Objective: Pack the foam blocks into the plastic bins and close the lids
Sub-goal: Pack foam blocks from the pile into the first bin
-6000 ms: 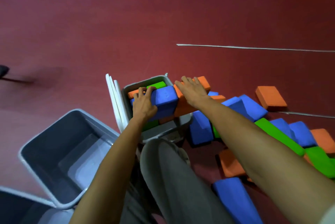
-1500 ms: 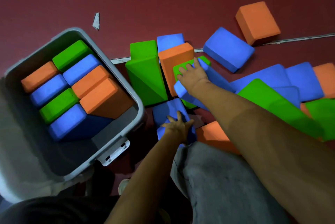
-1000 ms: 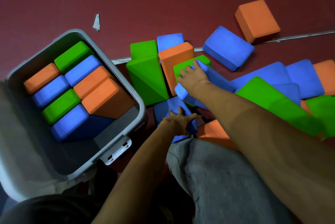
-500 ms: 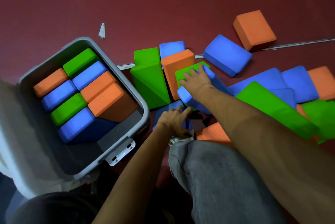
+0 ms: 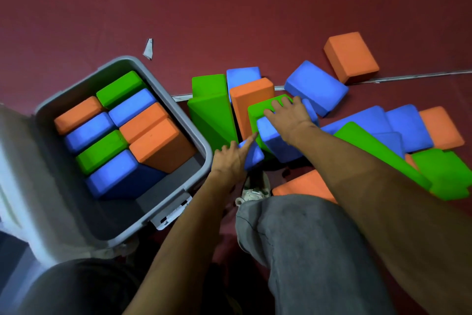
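Observation:
A grey plastic bin [image 5: 205, 147] stands open at the left, packed with several orange, blue and green foam blocks; a gap remains along its near side. Loose blocks lie in a pile on the red floor to its right. My left hand [image 5: 229, 160] grips a small blue block [image 5: 254, 156] just right of the bin's corner, index finger stretched out. My right hand [image 5: 290, 115] grips the top of a larger blue block [image 5: 278, 142] that leans on a green block [image 5: 263, 108]. An orange block [image 5: 249, 100] and a tall green block [image 5: 210, 110] stand behind.
The bin's pale lid [image 5: 18, 169] hangs open at the far left, with a latch [image 5: 171, 212] on the near wall. My grey-trousered knee [image 5: 301, 238] and shoe [image 5: 254, 191] are beside the pile. A lone orange block [image 5: 351, 56] lies far right. A white floor line [image 5: 421, 76] runs past.
My left hand has lifted away from the floor with the small blue block and its index finger now points forward. My right hand stays on the larger blue block.

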Demonstrator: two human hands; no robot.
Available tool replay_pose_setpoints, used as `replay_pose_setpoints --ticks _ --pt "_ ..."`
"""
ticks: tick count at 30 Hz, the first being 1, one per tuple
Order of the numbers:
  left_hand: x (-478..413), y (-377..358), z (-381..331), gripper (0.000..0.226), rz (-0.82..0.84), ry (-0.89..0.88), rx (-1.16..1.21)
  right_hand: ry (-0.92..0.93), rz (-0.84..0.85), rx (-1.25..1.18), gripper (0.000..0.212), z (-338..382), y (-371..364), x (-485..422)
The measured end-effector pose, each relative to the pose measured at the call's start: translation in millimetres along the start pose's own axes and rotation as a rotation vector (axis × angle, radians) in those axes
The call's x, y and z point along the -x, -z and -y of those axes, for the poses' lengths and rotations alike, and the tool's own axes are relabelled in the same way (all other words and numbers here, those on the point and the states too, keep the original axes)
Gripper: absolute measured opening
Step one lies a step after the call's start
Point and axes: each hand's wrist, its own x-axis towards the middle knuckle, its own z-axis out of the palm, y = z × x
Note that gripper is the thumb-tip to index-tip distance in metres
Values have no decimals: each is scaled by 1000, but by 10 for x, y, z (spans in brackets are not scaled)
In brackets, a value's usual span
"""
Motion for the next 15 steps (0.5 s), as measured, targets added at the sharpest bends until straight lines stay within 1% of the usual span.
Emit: replay_pose_setpoints --ticks 2,3,6,7,8,9,11,13,15 --pt "-25 226 -6 118 27 41 137 -34 -34 -8 52 -74 100 98" --pt "-6 314 -16 113 40 56 171 -47 -41 -12 53 -117 164 153" --pt "105 444 -41 84 56 79 253 -70 -80 7 49 -281 359 342" --pt "150 488 -62 78 37 85 299 -80 -101 12 49 -344 422 411" --pt "195 554 -98 78 7 85 332 -91 -117 14 48 -408 483 481" --pt "223 634 -145 82 -32 77 344 -102 -128 17 49 -472 537 554" --pt "262 854 -268 92 -131 31 291 -120 -135 24 52 -575 623 699" --pt "296 1103 -356 92 -223 -21 216 -138 -141 32 61 -642 700 850" --pt "350 1321 -375 89 -260 -48 179 -161 -166 28 72 -695 796 1002"
